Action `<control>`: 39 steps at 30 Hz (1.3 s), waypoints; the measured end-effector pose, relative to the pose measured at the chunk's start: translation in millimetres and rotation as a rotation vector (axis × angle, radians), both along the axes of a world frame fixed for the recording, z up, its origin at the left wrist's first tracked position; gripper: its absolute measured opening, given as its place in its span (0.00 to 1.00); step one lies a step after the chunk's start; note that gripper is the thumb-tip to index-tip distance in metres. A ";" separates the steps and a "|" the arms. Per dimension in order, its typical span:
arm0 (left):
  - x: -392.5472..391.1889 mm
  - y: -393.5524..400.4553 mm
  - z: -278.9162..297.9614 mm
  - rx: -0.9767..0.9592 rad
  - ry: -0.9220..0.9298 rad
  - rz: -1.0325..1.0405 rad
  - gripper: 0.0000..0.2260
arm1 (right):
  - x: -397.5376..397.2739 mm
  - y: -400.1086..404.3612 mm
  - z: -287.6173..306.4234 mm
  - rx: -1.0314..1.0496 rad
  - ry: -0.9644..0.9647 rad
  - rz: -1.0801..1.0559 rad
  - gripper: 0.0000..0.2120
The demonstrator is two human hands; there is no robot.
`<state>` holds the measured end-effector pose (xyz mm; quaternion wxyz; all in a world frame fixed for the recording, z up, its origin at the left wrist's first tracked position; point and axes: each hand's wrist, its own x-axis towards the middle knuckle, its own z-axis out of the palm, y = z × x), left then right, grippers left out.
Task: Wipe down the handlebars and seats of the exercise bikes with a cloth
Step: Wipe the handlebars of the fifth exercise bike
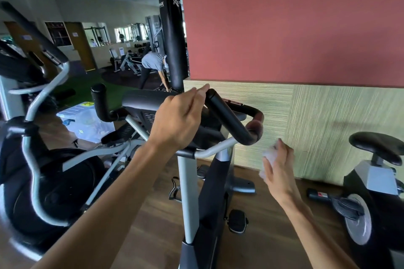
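At far left stands an elliptical trainer [39,137]; beside it the exercise bike [205,181] raises its black handlebar [229,120] before the console [144,102]; the left hand [177,120] hovers by the handlebar's tip, fingers loosely curled, grasping nothing; lower right, the right hand [277,172] grips a crumpled white cloth [270,155], clear of the handlebar; at far right a second bike's black seat [378,146] stands near the wall.

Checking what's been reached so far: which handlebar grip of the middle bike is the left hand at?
The right grip, nearest the wall: the left hand is at its upright tip. The left grip stands apart, untouched. The right hand holds the cloth lower down.
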<state>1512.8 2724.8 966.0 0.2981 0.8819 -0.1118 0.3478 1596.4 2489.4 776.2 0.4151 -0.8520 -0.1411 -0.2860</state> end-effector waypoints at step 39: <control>93.8 -150.0 -85.4 1.062 -0.187 1.031 0.19 | 160.5 33.7 10.5 0.479 -1.224 0.595 0.23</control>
